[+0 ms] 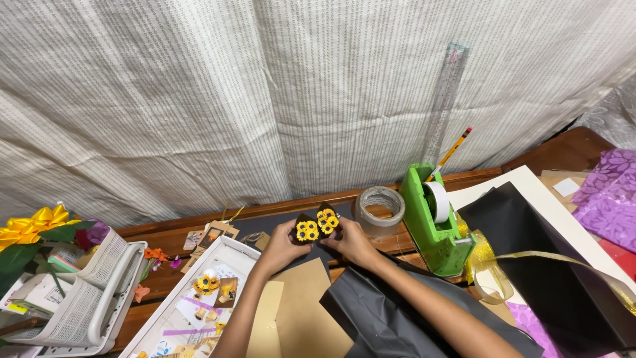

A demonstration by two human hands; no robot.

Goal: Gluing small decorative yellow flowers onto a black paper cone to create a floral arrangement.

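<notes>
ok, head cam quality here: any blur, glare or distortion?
Head view: sharp and evenly lit; wide-angle bending shows in the curtain and ruler; faint sheen on the black paper; the small sunflower pieces between both hands stay crisp.

Two sunflower bouquets (317,225), two tape rolls (379,209), one ruler (445,99).

We see a green tape dispenser (434,222) beside a roll of brown tape (379,209), a clear ruler (444,101) and a pencil (451,153) leaning on the curtain (199,99), and a white basket (79,292) at left.
</notes>
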